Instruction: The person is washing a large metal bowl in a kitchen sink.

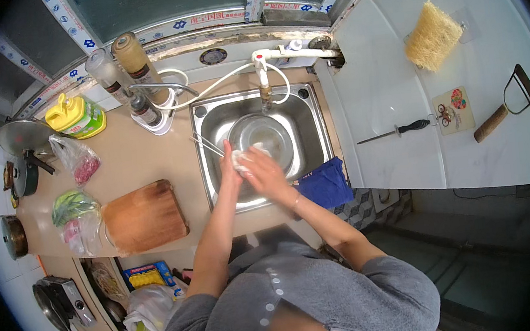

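Both my hands are pressed together over the stainless-steel sink (315, 127). Thin metal chopsticks (207, 144) stick out to the upper left from my left hand (230, 169). Against it lies my right hand (266, 171), with a crumpled white cloth (239, 160) between the two. The hidden ends of the chopsticks seem to lie between my palms. Under my fingers, a round bowl (281, 133) sits in the sink below the white tap (261, 70). A navy-blue cloth (326, 183) drapes over the sink's front right corner.
Left of the sink lie a wooden cutting board (145, 215), bagged greens (75, 207) and a bag of meat (86, 169). Behind them stand a yellow jug (76, 117) and a water filter (141, 77). A loofah (433, 36), a sharpening steel (395, 130) and a peeler (491, 122) hang on the right wall.
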### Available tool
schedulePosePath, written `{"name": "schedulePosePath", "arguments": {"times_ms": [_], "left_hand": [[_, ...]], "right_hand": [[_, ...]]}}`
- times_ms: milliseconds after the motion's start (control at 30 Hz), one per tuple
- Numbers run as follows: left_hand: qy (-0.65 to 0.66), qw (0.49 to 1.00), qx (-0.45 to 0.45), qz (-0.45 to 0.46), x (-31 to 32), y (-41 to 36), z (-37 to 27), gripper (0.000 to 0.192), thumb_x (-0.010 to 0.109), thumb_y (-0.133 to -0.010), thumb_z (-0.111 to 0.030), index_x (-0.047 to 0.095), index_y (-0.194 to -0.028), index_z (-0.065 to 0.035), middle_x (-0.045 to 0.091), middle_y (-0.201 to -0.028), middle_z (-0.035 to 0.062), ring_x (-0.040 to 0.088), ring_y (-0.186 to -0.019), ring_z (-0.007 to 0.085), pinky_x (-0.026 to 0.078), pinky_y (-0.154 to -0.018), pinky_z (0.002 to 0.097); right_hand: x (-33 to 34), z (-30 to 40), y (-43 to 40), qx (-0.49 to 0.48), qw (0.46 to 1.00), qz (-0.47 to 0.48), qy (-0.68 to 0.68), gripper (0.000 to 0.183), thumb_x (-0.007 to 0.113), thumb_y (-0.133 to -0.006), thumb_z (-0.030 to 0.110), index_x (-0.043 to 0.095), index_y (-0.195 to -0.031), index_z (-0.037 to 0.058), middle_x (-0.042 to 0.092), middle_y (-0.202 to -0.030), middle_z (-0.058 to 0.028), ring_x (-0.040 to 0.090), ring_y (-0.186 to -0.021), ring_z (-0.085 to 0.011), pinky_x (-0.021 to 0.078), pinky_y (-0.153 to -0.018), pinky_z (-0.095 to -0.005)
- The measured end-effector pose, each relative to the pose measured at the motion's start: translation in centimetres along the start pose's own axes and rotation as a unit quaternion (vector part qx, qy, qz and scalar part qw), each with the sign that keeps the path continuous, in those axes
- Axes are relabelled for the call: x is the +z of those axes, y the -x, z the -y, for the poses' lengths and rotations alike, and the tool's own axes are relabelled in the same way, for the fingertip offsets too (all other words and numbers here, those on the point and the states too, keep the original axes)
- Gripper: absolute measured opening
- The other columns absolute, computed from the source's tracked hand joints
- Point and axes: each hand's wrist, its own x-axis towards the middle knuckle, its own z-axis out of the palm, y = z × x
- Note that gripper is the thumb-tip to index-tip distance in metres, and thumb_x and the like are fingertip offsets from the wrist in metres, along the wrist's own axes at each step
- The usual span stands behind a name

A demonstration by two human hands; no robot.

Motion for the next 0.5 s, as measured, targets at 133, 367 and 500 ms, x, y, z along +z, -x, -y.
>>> {"name": "schedulePosePath", "arguments": {"times_ms": [133,367,500], "left_hand": [[-0.04,0.999,0.027,-0.004,-1.1,-0.7,-0.5,0.064,0.046,-0.084,-0.059,0.055,-0.097,0.0036,0.061,-0.092,0.0138,0.062,-0.079,0.0204,0.052,-0.066,0.0344],[-0.428,0.9,0.083,-0.007,1.8,3.6,-4.4,0.043,0.047,-0.09,-0.045,0.05,-0.067,-0.0084,0.047,-0.062,-0.0022,0.044,-0.055,0.0078,0.037,-0.047,0.0279],[-0.344,0.921,0.18,0.01,0.6,3.9,-4.8,0.039,0.051,-0.091,-0.033,0.049,-0.061,-0.0083,0.04,-0.055,-0.0044,0.033,-0.052,0.0062,0.028,-0.046,0.0275]], "right_hand": [[2.6,0.1,-2.9,0.006,0.999,-0.034,-0.027,0.025,0.055,-0.081,0.013,0.061,-0.104,0.0066,0.06,-0.102,-0.0123,0.05,-0.11,-0.0333,0.0403,-0.093,-0.0432],[3.1,-5.5,-7.8,0.186,0.98,-0.07,0.018,0.023,0.055,-0.084,0.027,0.065,-0.086,0.0061,0.063,-0.09,-0.0127,0.058,-0.094,-0.0332,0.0447,-0.082,-0.039],[2.5,-9.6,-8.4,0.451,0.883,-0.014,-0.13,0.039,0.06,-0.081,0.042,0.065,-0.083,0.0035,0.063,-0.076,-0.0119,0.06,-0.071,-0.0251,0.0461,-0.067,-0.0356]]}}
